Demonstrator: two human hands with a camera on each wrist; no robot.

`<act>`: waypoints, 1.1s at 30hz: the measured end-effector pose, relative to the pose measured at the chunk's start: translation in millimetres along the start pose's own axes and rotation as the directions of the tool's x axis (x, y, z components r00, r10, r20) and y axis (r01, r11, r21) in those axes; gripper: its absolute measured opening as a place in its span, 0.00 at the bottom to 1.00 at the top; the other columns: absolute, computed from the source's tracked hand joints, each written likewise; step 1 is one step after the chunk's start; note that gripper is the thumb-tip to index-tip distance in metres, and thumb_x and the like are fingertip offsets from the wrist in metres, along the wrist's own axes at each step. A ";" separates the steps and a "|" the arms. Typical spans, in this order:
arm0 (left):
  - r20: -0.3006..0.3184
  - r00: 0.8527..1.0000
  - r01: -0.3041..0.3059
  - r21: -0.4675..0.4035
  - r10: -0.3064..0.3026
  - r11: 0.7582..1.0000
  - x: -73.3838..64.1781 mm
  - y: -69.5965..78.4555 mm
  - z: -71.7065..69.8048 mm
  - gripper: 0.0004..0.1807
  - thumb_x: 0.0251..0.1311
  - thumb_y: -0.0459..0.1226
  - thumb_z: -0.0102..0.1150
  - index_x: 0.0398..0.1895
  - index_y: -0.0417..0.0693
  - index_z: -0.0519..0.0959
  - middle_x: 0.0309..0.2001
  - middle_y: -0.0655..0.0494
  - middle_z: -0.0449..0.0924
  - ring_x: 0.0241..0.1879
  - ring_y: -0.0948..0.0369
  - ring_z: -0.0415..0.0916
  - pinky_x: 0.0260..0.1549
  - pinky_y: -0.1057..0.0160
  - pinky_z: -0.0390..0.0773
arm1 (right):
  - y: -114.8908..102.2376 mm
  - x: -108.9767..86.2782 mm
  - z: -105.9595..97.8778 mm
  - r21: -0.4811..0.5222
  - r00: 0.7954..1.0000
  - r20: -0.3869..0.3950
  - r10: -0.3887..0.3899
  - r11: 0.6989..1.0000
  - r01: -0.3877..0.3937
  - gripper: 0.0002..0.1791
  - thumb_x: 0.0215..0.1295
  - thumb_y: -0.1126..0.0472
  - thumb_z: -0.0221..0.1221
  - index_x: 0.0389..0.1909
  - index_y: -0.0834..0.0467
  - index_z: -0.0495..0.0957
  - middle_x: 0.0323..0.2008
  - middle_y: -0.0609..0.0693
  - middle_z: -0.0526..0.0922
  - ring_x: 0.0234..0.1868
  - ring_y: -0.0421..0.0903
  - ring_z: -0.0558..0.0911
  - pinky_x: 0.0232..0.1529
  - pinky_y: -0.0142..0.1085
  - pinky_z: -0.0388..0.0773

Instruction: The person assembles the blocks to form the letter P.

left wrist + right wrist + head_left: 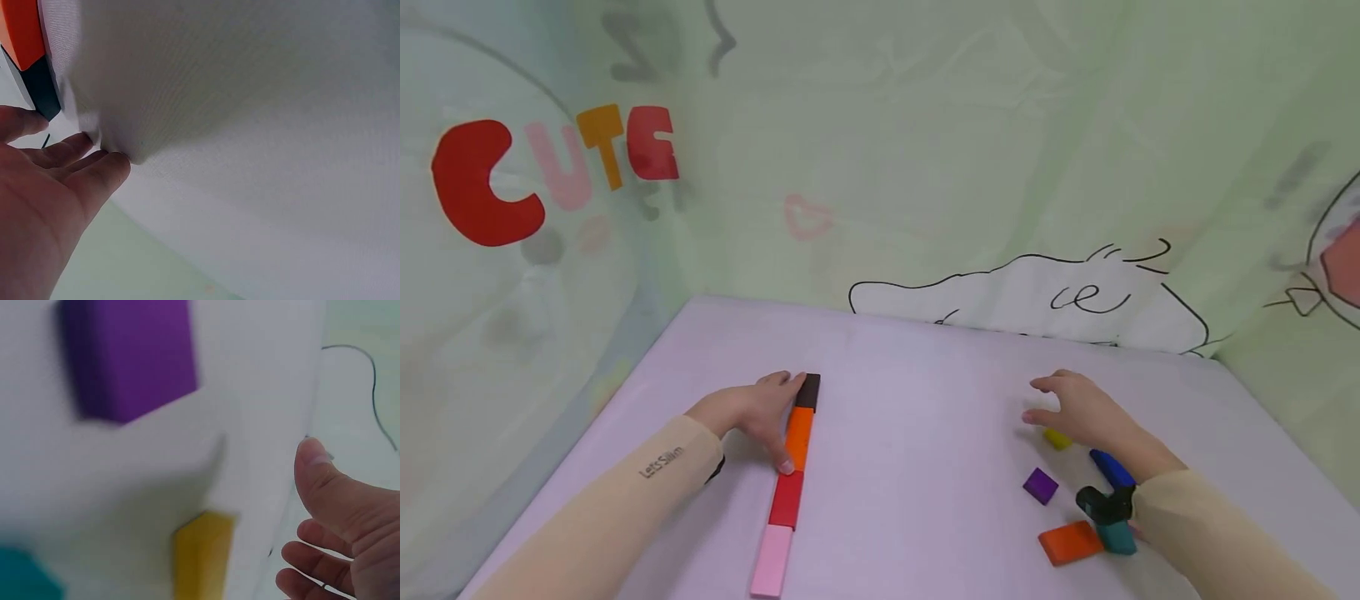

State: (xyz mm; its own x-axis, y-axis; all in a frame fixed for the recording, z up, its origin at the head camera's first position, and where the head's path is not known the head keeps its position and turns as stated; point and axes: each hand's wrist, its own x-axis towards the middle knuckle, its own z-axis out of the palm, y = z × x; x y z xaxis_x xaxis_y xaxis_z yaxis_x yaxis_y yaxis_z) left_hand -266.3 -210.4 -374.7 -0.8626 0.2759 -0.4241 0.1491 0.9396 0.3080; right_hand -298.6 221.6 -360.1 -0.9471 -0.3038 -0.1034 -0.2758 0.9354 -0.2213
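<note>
On the left of the table (917, 442), a black block (808, 390), orange block (800, 437), red block (786, 502) and pink block (772, 562) ran far to near. The left hand (756, 414), grip wide, touched the row's far part. At right, the right hand (1084, 410), grip wide, hung near a yellow block (1057, 439).

Head cam: bright, diffuse lt; soft shadow on tabletop (910, 450) by L sleeve (617, 500). L wrist cam: dim, greyish, w/ broad soft shadow. R wrist cam: also dim; purple block (140, 356) & teal block (25, 578) blurry.
</note>
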 end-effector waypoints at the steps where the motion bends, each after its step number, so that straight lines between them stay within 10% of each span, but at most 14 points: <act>1: 0.000 1.000 -0.001 -0.003 0.001 1.000 -0.2 -0.1 0.1 0.69 0.41 0.51 0.83 0.82 0.40 0.48 0.80 0.34 0.47 0.79 0.39 0.48 0.71 0.34 0.65 | 5.6 -4.4 0.3 -0.006 1.000 0.000 0.020 1.000 -0.020 0.35 0.63 0.49 0.69 0.61 0.72 0.76 0.56 0.73 0.78 0.58 0.71 0.75 0.58 0.66 0.76; 21: -0.008 1.000 -0.004 -0.025 0.003 1.000 -2.9 -1.0 1.3 0.69 0.41 0.50 0.83 0.82 0.42 0.49 0.80 0.35 0.48 0.79 0.40 0.49 0.70 0.35 0.66 | 33.9 -37.7 17.3 -0.084 0.963 -0.026 0.268 0.959 -0.269 0.42 0.57 0.39 0.71 0.50 0.77 0.78 0.37 0.67 0.84 0.32 0.52 0.77 0.37 0.46 0.84; 33: -0.012 1.000 0.006 -0.014 -0.006 1.000 -5.4 1.6 -0.3 0.68 0.41 0.50 0.83 0.82 0.42 0.49 0.80 0.35 0.48 0.78 0.40 0.50 0.70 0.35 0.67 | 36.5 -29.8 18.9 -0.012 0.966 0.003 0.257 0.966 -0.257 0.43 0.58 0.43 0.72 0.55 0.78 0.75 0.47 0.73 0.82 0.42 0.63 0.80 0.46 0.56 0.83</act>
State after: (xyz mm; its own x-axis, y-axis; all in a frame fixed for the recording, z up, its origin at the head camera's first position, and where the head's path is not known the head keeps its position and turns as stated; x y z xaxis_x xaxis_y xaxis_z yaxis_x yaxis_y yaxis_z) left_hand -261.5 -210.5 -371.6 -0.8693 0.2673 -0.4157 0.1368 0.9384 0.3174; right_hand -277.3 261.4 -383.5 -0.9858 -0.0539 -0.1592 -0.0254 0.9841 -0.1757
